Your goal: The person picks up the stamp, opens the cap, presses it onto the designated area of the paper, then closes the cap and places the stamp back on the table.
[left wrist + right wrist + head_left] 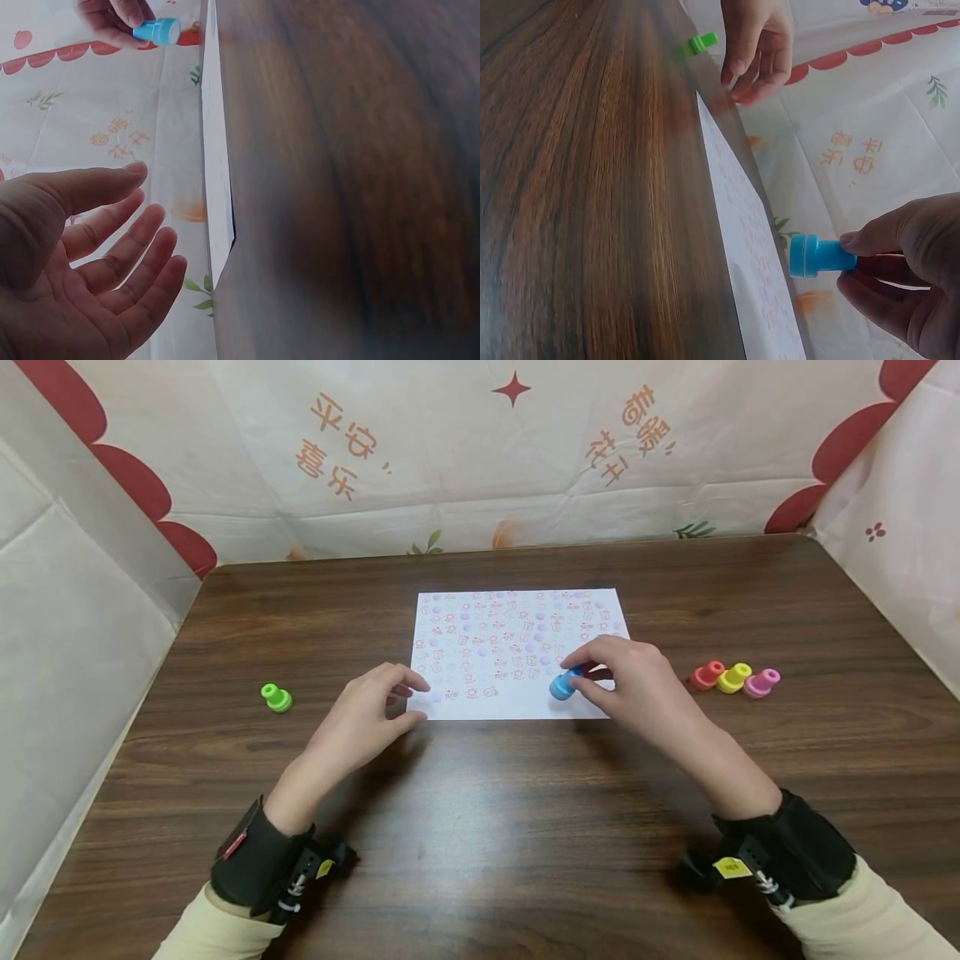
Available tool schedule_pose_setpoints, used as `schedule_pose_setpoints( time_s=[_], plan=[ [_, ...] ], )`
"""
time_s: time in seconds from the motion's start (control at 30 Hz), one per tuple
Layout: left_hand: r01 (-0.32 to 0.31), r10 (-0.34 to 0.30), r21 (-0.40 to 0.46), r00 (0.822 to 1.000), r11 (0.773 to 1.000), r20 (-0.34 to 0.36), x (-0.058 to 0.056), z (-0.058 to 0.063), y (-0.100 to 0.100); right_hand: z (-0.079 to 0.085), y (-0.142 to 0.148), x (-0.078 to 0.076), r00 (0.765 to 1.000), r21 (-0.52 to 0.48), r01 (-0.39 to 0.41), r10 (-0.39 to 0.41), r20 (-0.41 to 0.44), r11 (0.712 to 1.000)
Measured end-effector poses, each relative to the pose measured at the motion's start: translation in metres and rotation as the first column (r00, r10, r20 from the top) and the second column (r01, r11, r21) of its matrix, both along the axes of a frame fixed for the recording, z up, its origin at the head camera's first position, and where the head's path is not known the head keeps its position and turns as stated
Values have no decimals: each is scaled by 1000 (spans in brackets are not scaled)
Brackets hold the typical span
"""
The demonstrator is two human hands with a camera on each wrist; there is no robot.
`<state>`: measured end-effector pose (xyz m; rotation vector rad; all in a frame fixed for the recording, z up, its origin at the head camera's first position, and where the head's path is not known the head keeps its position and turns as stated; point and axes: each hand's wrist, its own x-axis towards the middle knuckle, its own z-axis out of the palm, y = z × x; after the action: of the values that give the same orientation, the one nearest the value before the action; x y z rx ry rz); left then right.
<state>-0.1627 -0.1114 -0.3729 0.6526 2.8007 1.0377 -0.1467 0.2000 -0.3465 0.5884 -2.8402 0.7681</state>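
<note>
Between the thumb and fingers of my right hand (637, 681) is a blue stamp (564, 684), pinched by its narrow handle. Its wide end points down over the lower right part of a white sheet of paper (517, 706). The right wrist view shows the blue stamp (821, 256) raised above the paper (739, 255). Rows of small red and pale purple prints cover most of the sheet. My left hand (367, 710) hovers by the sheet's lower left corner, fingers loosely bent and holding nothing; in the left wrist view its palm (82, 300) shows bare.
A green stamp (277, 697) stands to the left of the paper. At the right, a red stamp (707, 676), a yellow stamp (733, 678) and a pink stamp (762, 683) stand in a row. A printed cloth (480, 460) hangs behind the brown wooden table (465, 827).
</note>
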Motion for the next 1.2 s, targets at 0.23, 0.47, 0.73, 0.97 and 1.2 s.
schedule_pose_setpoints(
  time_s=[0.23, 0.47, 0.73, 0.97, 1.2],
  plan=[
    [9, -9, 9, 1000, 1000, 8, 1, 1, 8, -2, -8, -1, 1000, -24, -21, 20, -4, 999],
    [45, -45, 54, 999, 998, 3, 1, 2, 17, -2, -15, -1, 999, -68, -37, 37, 2, 997],
    [73, -74, 103, 997, 992, 2, -1, 3, 28, -1, -23, -1, 997, -127, -68, 65, -28, 990],
    [98, -102, 177, 995, 979, 14, -1, 4, 36, -1, -30, 0, 997, -190, -74, 69, -29, 979],
    [105, -116, 237, 993, 966, 33, 1, 5, 42, 0, -37, 2, 997, -247, -71, 62, -45, 966]
  ],
)
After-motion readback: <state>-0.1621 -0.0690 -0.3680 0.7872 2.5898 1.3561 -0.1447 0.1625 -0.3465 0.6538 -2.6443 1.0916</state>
